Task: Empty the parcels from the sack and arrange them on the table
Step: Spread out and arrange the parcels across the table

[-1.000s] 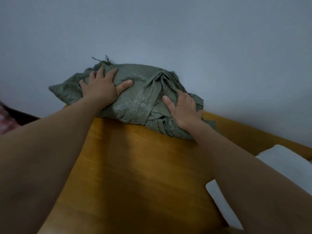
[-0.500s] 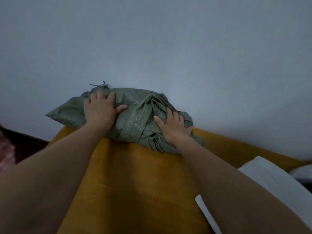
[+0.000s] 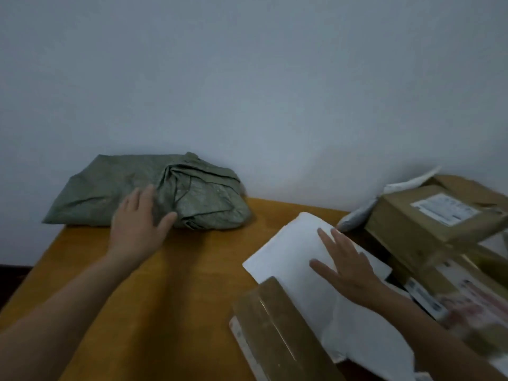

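A folded grey-green woven sack (image 3: 192,193) lies against the wall at the far left of the orange-brown table (image 3: 176,284). My left hand (image 3: 138,224) rests open on the sack's near edge, fingers spread. My right hand (image 3: 345,266) lies flat and open on a white soft parcel (image 3: 291,251) at the right. A brown taped parcel (image 3: 277,334) lies at the near edge, partly over the white one. A cardboard box with a label (image 3: 428,218) stands at the far right.
A grey-white mailer (image 3: 357,215) leans behind the cardboard box. More printed parcels (image 3: 467,298) crowd the right edge, blurred. A plain wall (image 3: 247,92) runs right behind the table. The table's left edge drops to a dark floor (image 3: 11,279).
Both hands were pressing the sack. My right hand has left it and now lies on the white parcel. The view has swung right and down, bringing the parcels into sight.
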